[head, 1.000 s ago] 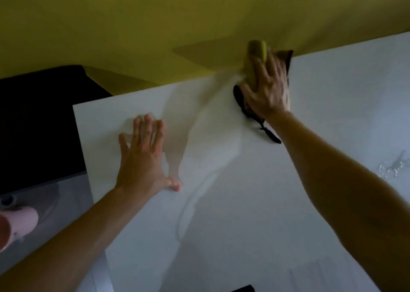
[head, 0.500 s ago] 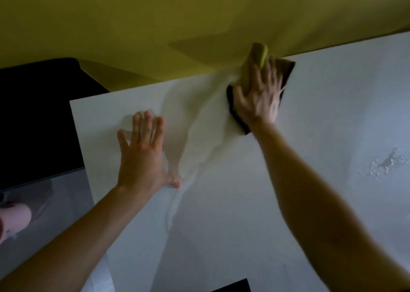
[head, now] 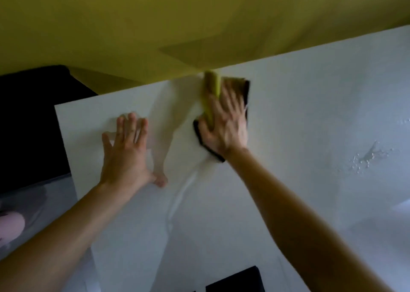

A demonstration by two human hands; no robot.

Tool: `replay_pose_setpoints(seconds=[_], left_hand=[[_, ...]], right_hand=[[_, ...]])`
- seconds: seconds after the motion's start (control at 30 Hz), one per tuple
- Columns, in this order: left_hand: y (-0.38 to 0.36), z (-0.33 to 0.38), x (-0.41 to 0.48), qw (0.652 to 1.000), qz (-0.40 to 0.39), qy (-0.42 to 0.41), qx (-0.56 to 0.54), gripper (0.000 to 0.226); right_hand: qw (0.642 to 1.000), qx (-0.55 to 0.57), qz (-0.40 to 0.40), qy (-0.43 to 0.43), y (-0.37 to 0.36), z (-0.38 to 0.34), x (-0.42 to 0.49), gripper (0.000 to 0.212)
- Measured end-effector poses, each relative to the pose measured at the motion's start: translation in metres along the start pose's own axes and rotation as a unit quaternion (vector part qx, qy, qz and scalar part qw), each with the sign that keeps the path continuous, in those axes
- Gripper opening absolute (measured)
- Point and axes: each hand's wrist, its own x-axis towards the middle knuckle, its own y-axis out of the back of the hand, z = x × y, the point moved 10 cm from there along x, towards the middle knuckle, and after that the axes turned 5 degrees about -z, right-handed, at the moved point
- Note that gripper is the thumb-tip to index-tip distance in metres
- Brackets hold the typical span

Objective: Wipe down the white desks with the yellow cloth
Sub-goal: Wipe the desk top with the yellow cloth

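Note:
A white desk fills most of the view, its far edge against a yellow wall. My right hand lies flat with straight fingers on a yellow cloth with a dark edge, pressing it onto the desk near the far edge. My left hand rests flat on the desk to the left, fingers spread and straight, holding nothing. A wet streak runs down the desk between the two hands.
Water droplets sit on the desk at the right. The yellow wall rises behind the desk. A dark surface lies past the desk's left edge, a pink object below it. A black object is at the bottom.
My right hand has slid the cloth leftward and a little toward me along the far edge. My left hand has stayed planted on the desk.

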Motion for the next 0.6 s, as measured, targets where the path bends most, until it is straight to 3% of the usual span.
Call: replay_pose_setpoints(seconds=[0.07, 0.13, 0.17, 0.3, 0.4, 0.47, 0.53, 0.6], left_hand=[[0.0, -0.001, 0.001, 1.0, 0.011, -0.005, 0.015, 0.186], [0.001, 0.0, 0.001, 1.0, 0.022, -0.013, 0.011, 0.186], [0.002, -0.003, 0.0, 1.0, 0.025, -0.001, 0.009, 0.186], [0.004, -0.008, -0.004, 0.998, 0.003, 0.062, 0.031, 0.181], [0.005, -0.003, -0.02, 0.994, 0.005, 0.108, 0.026, 0.169], [0.01, 0.017, -0.034, 0.991, 0.042, 0.124, 0.016, 0.151], [0.015, 0.058, -0.04, 0.991, 0.057, 0.117, 0.019, 0.137], [0.011, 0.105, -0.038, 0.992, 0.014, 0.127, -0.009, 0.148]], right_hand=[[0.981, 0.021, -0.081, 0.173, -0.025, -0.076, -0.067, 0.081], [0.962, 0.002, -0.108, 0.251, -0.022, -0.06, -0.074, 0.075], [0.967, -0.007, -0.083, 0.239, -0.011, -0.023, -0.048, 0.074], [0.998, -0.056, -0.022, -0.003, 0.045, 0.16, 0.07, 0.077], [1.0, -0.005, -0.011, -0.022, 0.046, 0.147, 0.059, 0.096], [0.995, 0.013, -0.045, 0.085, 0.023, 0.073, 0.0, 0.101], [0.956, 0.009, -0.128, 0.262, -0.001, 0.014, -0.068, 0.093], [0.923, -0.014, -0.16, 0.351, 0.003, 0.034, -0.072, 0.087]])
